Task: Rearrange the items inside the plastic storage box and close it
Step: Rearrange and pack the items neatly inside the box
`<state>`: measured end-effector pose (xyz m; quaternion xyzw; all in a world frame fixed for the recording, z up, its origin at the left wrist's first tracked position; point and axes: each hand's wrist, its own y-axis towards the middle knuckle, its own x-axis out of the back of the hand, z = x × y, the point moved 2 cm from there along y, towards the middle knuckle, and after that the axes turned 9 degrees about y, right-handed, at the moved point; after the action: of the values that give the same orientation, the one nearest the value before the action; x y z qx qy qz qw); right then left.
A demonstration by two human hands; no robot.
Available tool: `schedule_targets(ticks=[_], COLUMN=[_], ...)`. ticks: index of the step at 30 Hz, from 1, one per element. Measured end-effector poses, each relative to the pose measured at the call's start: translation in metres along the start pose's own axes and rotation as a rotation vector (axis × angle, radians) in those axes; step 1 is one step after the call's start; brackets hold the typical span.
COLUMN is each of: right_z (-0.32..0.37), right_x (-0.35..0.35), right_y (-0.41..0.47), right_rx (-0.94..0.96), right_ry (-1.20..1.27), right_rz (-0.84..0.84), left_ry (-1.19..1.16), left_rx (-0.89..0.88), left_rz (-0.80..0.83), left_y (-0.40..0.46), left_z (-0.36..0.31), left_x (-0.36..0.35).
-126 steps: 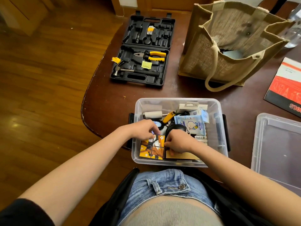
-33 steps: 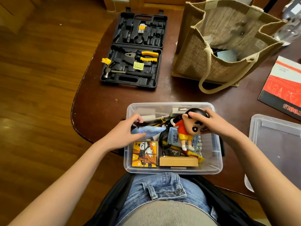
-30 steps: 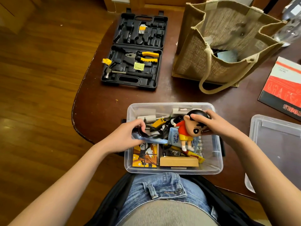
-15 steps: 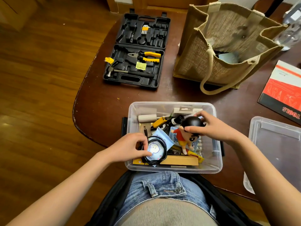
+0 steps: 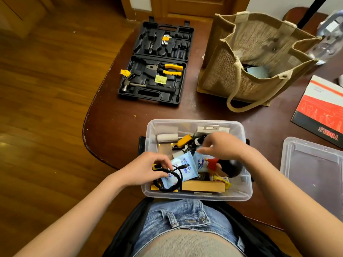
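Note:
The clear plastic storage box (image 5: pixel 194 122) stands open at the table's near edge, full of small items. My left hand (image 5: pixel 144 169) reaches in at the near left and grips a coiled black cable (image 5: pixel 168 184) that lies over a blue wipes packet (image 5: pixel 183 167). My right hand (image 5: pixel 222 147) hovers over the middle of the box with fingers loose and the index finger pointing left. Just below it a cartoon figurine (image 5: pixel 227 168) lies on its side, next to a second blue packet (image 5: pixel 201 162). A wooden block (image 5: pixel 203 186) lies along the near wall. The clear lid (image 5: pixel 313 173) rests on the table to the right.
An open black tool case (image 5: pixel 157 65) with pliers and a hammer lies at the far left of the table. A jute tote bag (image 5: pixel 250 62) stands behind the box. A red and black booklet (image 5: pixel 323 112) lies at the right. The table edge (image 5: pixel 87 127) drops to wood floor on the left.
The figurine has gone from upright in my right hand to lying in the box, and that hand has let it go. My left hand moved the cable and blue packet to the near left corner.

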<state>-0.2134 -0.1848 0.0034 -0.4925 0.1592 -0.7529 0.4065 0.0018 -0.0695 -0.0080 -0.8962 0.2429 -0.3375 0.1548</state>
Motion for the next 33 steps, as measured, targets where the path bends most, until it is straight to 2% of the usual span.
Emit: schedule_targets(ticks=[3,5,10,12,15,20,24,27,29,33], right_z=[0.017,0.019,0.011,0.002,-0.017,-0.042,-0.048,-0.048,-0.048,-0.046], right_x=[-0.025,-0.037,-0.025,-0.012,-0.001,-0.003,-0.009,-0.008,-0.008,-0.010], right_y=[0.013,0.018,0.012,0.005,-0.007,-0.018,-0.017,-0.013,-0.010,-0.007], right_rx=[0.020,0.024,0.142,0.163,0.108,0.048,0.087,0.104,0.106,0.127], right_ry=[0.039,0.024,0.176,0.339,0.708,0.935,0.983,0.978,0.967,0.933], right_rz=[0.209,0.255,0.100,0.025,-0.016,-0.149,-0.280,-0.355,-0.377,-0.380], left_ry=[-0.013,-0.017,0.018,0.091,0.146,0.203,0.221,0.290,0.387,0.681], left_rx=[0.019,0.032,-0.019,-0.034,-0.042,-0.026,0.002,0.026,0.108,0.274], left_rz=[0.003,0.004,-0.015,-0.009,0.040,0.052,0.082,-0.047,-0.099,0.031], left_y=[-0.002,-0.003,-0.001,0.003,0.012,0.030,0.041,0.054,0.069,0.099], left_z=[0.003,0.004,0.006,0.004,-0.001,-0.010,-0.016,-0.017,-0.012,-0.004], left_x=[0.000,0.001,0.006,0.006,0.004,0.009,0.016,0.025,0.028,0.018])
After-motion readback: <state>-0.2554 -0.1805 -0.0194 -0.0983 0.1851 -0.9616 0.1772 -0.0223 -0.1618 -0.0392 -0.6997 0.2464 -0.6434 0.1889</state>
